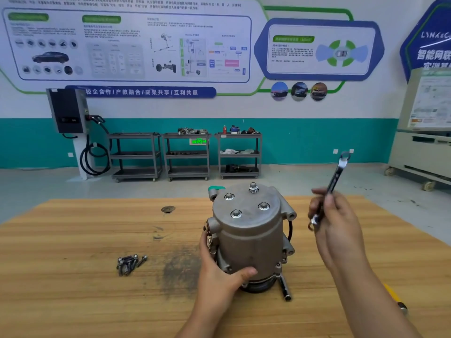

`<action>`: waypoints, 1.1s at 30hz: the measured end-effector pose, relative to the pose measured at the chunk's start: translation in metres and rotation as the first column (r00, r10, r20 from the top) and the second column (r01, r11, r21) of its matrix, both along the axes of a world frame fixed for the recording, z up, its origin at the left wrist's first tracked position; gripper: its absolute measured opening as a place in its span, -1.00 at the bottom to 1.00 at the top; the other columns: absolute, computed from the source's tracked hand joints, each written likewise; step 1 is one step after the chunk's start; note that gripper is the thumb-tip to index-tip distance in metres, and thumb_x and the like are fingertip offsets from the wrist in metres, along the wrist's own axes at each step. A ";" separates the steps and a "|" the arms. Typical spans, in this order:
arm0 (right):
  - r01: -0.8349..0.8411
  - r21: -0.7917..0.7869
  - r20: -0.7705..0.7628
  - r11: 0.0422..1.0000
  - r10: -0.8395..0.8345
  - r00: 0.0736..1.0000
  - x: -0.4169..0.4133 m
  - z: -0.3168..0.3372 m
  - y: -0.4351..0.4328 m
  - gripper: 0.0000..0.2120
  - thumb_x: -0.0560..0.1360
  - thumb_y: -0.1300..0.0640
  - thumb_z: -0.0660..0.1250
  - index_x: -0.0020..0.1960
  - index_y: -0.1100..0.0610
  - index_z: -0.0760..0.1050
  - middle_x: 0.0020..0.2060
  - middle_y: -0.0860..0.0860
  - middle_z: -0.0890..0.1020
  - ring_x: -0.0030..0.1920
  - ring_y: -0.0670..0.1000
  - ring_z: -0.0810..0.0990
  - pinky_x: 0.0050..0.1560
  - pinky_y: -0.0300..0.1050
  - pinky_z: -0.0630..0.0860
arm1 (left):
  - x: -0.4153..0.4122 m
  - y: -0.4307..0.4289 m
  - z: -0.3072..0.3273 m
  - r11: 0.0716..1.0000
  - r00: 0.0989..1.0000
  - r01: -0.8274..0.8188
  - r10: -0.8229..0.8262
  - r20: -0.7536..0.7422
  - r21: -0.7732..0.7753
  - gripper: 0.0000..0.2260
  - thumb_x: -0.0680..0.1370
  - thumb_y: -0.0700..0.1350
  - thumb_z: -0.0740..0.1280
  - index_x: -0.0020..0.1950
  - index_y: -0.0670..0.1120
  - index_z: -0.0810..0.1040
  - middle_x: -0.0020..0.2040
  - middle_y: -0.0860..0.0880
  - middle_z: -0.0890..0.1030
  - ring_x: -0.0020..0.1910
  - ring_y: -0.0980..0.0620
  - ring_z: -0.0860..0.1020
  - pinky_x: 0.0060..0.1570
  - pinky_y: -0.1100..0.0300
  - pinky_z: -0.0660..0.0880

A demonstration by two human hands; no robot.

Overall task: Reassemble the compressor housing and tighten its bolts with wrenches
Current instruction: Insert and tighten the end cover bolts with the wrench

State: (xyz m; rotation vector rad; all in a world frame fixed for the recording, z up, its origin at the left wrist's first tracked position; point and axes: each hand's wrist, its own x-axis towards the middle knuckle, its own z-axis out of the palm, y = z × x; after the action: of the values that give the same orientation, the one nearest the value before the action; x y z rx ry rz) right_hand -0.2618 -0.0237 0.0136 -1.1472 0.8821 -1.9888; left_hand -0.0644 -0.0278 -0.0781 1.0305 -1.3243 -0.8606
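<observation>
bracing compressor housing (251,230) upright on the surface (73,240), my left grip (219,269) curled round it; right grip (336,220) pinching a wrench (338,172) beside it.

My wooden table (73,301) carries the compressor (251,240), upright near its middle. Left of it lie a small heap of loose bolts (129,263) and a dark greasy smear (179,267), with a round dark spot (168,209) farther back. A metal bar (284,287) pokes out from beneath the compressor's right side, and a yellow-handled tool (394,297) lies partly hidden behind my right forearm (363,289).
</observation>
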 end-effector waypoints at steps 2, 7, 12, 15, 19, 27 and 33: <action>-0.059 -0.117 -0.040 0.991 0.054 0.998 0.004 0.028 0.003 -0.72 0.62 0.21 0.08 -0.08 0.03 0.53 -0.34 -0.13 0.57 -0.25 -0.16 0.53 -0.21 -0.19 0.38 | 0.000 -0.001 -0.001 1.000 1.000 -0.003 0.003 0.004 -0.010 0.13 -0.09 0.26 0.58 0.33 0.34 -0.01 0.31 0.18 0.37 0.21 0.29 0.36 -0.09 0.69 0.25; -0.131 -0.202 -0.182 0.970 0.094 0.979 0.027 0.076 0.005 -0.91 0.52 0.22 0.24 -0.10 0.06 0.47 -0.36 -0.11 0.64 -0.27 -0.15 0.57 -0.27 -0.36 0.43 | -0.001 -0.001 0.000 1.000 0.999 0.004 -0.003 0.042 -0.024 0.05 -0.03 0.21 0.59 0.25 0.45 -0.03 0.27 0.26 0.36 0.17 0.41 0.37 -0.10 0.69 0.26; -0.169 -0.032 -0.116 0.985 0.165 0.979 0.041 0.095 -0.010 -0.93 0.53 0.29 0.29 -0.10 0.16 0.47 -0.46 -0.04 0.61 -0.42 -0.06 0.45 -0.48 -0.32 0.36 | -0.001 0.001 0.000 0.998 0.999 0.016 -0.014 0.039 -0.060 0.01 -0.01 0.14 0.59 0.24 0.43 0.03 0.16 0.40 0.31 -0.01 0.72 0.27 -0.16 0.71 0.26; -0.129 0.055 -0.122 0.990 0.135 0.983 0.044 0.100 -0.020 -0.81 0.50 0.33 0.32 0.10 0.22 0.41 -0.36 0.04 0.60 -0.48 -0.12 0.51 -0.49 -0.31 0.41 | 0.000 0.002 0.001 0.997 0.999 0.033 -0.032 0.024 -0.066 0.05 -0.03 0.11 0.64 0.25 0.40 0.05 0.16 0.38 0.32 0.00 0.71 0.28 -0.15 0.70 0.27; -0.126 0.147 -0.136 0.981 0.146 0.980 0.042 0.097 -0.032 -0.76 0.51 0.34 0.31 0.14 0.22 0.35 -0.29 0.11 0.60 -0.49 -0.15 0.55 -0.48 -0.32 0.44 | 0.001 0.000 -0.001 0.995 0.999 0.054 -0.055 0.001 -0.080 0.01 0.00 0.06 0.64 0.25 0.37 0.10 0.17 0.34 0.36 0.01 0.68 0.32 -0.13 0.69 0.28; -0.099 0.239 -0.135 0.966 0.134 0.982 0.039 0.090 -0.046 -0.81 0.52 0.34 0.30 0.07 0.26 0.34 -0.35 0.12 0.64 -0.48 -0.10 0.61 -0.49 -0.30 0.48 | 0.001 -0.002 -0.003 0.996 0.998 0.063 -0.063 -0.003 -0.069 0.00 0.01 0.04 0.62 0.25 0.37 0.08 0.19 0.33 0.36 0.02 0.68 0.32 -0.12 0.68 0.28; 0.007 0.316 -0.239 0.949 0.073 0.968 0.038 0.086 -0.055 -0.86 0.52 0.31 0.28 -0.10 0.14 0.34 -0.44 -0.04 0.66 -0.48 -0.17 0.59 -0.30 -0.20 0.46 | 0.000 -0.004 -0.007 0.993 0.998 0.065 -0.064 0.008 -0.094 -0.01 0.12 -0.12 0.65 0.25 0.38 0.06 0.19 0.35 0.32 0.02 0.71 0.28 -0.12 0.70 0.25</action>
State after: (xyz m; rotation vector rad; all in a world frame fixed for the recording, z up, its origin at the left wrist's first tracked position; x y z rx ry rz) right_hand -0.2242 -0.0785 0.0995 -1.2268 1.2498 -1.6226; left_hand -0.0639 -0.0321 -0.0855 0.9212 -1.3952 -0.8365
